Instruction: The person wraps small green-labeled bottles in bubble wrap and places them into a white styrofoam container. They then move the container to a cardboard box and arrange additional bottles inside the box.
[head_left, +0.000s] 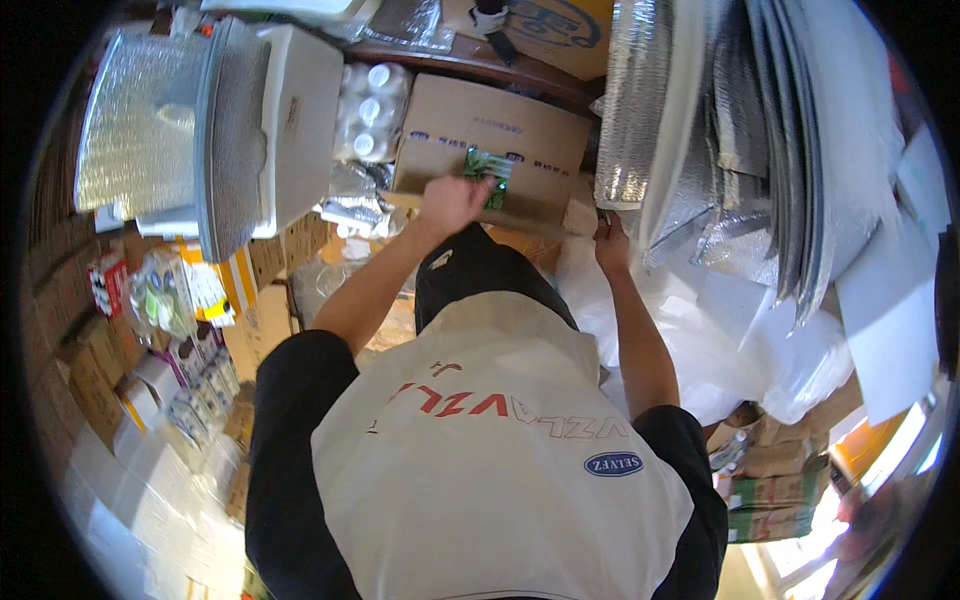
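Note:
A closed cardboard box (517, 127) with printed writing lies before me. My left hand (456, 202), its fingers curled, grips a shiny green packet (487, 161) over the near part of the box. Further right, my right hand (612, 241) is bent beside the box's near right corner, just under the lower edge of a silver foil-lined bag (626, 150). A small dark item shows at its fingertips; whether they hold it or the bag's edge is unclear.
Plastic bottles (369, 111) in wrap stand left of the box, beside foil bags and a white foam box (300, 127). Stacked insulated bags (780, 135) hang at the right, above white plastic bags (675, 322). Cardboard boxes (94, 360) line the left side.

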